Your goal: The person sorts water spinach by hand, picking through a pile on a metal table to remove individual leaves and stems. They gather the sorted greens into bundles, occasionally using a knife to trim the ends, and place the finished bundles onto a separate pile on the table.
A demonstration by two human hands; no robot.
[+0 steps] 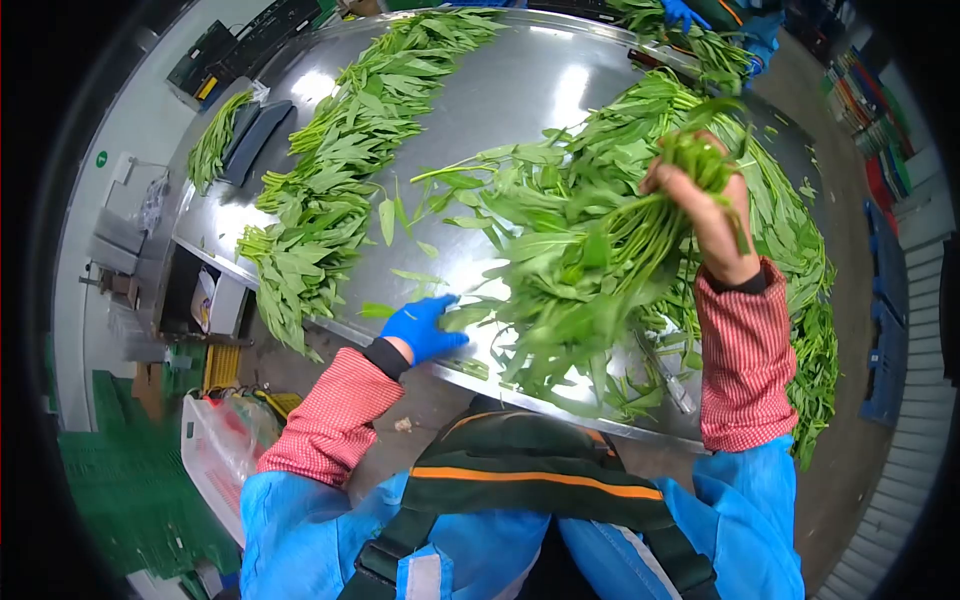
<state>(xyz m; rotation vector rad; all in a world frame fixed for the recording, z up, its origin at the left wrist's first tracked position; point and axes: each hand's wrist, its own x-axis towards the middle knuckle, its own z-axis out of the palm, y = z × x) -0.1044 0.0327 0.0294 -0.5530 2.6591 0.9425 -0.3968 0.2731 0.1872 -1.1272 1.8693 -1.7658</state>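
My right hand [712, 205], bare, is closed around the stems of a bunch of leafy greens that looks like water spinach [590, 265]. It holds the cut ends up, and the leaves hang down to the left over the metal table [505, 90]. My left hand [425, 328], in a blue glove, is open at the table's front edge, fingers apart, beside the leaf tips of the bunch. Loose leaves [415, 276] lie just beyond it. A long thin tool with a pale handle [682, 396] lies partly under leaves, below my right forearm.
A row of bundled greens [345, 150] runs along the table's left side. More greens [800, 290] are heaped at the right, hanging over the edge. A dark scale-like object [257, 140] stands far left. Another person's blue-gloved hand [684, 14] is at the far right.
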